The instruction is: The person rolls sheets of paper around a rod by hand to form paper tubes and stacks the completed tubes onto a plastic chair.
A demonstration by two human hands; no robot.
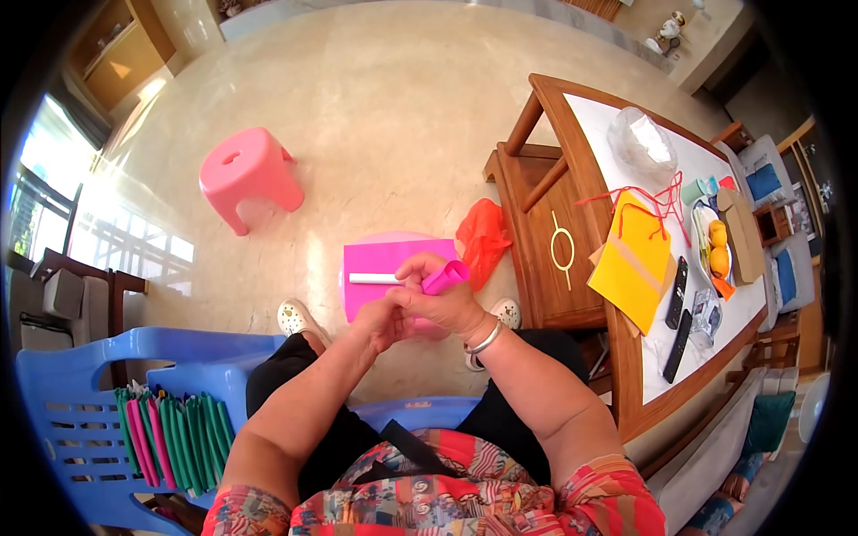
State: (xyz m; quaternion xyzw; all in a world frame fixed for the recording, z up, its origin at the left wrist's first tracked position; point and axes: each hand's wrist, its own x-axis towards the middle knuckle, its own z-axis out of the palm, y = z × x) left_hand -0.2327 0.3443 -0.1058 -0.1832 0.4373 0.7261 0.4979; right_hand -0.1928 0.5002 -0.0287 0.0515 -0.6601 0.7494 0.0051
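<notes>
My right hand (447, 308), with a silver bracelet at the wrist, is curled around a rolled magenta paper (445, 278). The roll's open end points up and to the right. My left hand (380, 322) is closed against the right hand's fingers, and whatever it may pinch is hidden. Below them a flat magenta sheet (384, 255) lies on a pale pink stool (342, 277). A thin white stick or tube (371, 279) shows over the sheet, its right end hidden behind my fingers; whether it rests there or is held is unclear.
An orange-red plastic bag (483, 241) is beside the stool. At right, a wooden table (635, 393) bears yellow sheets (636, 259), red cord (657, 207), remotes (677, 348) and a fruit plate (702, 219). A blue chair (67, 384) holds green and pink strips (183, 438). A pink stool (246, 170) stands ahead.
</notes>
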